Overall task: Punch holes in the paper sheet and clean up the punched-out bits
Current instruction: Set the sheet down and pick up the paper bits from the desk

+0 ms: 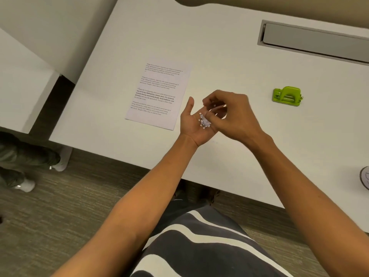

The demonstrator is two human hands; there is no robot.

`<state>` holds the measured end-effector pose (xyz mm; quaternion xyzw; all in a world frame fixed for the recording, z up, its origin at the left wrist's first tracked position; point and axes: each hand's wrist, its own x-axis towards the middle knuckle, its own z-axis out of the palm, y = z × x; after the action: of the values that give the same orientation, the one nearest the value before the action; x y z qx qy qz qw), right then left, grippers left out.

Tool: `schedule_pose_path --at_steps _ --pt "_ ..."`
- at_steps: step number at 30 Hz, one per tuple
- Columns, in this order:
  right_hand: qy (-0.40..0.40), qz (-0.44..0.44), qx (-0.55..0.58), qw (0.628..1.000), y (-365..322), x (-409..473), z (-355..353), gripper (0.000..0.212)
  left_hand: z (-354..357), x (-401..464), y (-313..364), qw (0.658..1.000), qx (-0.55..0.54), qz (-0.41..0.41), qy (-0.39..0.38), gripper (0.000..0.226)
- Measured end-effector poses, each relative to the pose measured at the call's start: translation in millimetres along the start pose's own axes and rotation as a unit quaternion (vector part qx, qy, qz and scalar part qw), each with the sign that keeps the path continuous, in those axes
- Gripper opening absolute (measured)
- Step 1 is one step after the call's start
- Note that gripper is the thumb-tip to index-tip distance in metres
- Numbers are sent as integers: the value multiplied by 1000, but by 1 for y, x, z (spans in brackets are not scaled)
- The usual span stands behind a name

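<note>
Punched-out bits (pixel 204 122) are cupped in the open left hand (pixel 196 121); the right hand's (pixel 229 114) grip is curled above them, its contents unclear.

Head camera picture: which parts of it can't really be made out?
- Left hand: its fingers lie behind the right hand.
- Right hand: blurred; whether its fingers pinch any paper bits is unclear.
- Paper sheet: print too small to read, punched holes not discernible.
- Round object: cut off by the right edge.
- Hole punch: its underside is hidden.
</note>
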<state>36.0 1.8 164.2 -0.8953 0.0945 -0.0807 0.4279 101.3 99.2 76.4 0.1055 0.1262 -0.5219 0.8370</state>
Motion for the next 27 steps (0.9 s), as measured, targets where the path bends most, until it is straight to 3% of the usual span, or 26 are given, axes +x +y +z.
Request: schedule_pose_path --at_steps 4,9,12,15,17,21,27 --pt "86 41 138 986 10 2 -13 17 6 0 4 1000 11 -3 -11 83" --pt "185 146 312 921 57 -1 -23 14 2 -10 15 999 1 14 -43 90" --pt "142 269 209 930 106 -19 -8 14 -2 -16 26 998 7 34 -49 93" --pt "47 320 53 945 140 -41 17 17 -6 -21 35 998 6 47 -51 94" --pt "17 322 7 947 148 -47 34 20 -9 -23 40 997 4 56 -47 94" --pt "29 294 -29 955 143 -38 65 26 -8 -27 45 997 7 71 -41 95" --pt "13 221 -25 975 126 -25 99 25 -3 -33 50 997 -5 74 -34 95"
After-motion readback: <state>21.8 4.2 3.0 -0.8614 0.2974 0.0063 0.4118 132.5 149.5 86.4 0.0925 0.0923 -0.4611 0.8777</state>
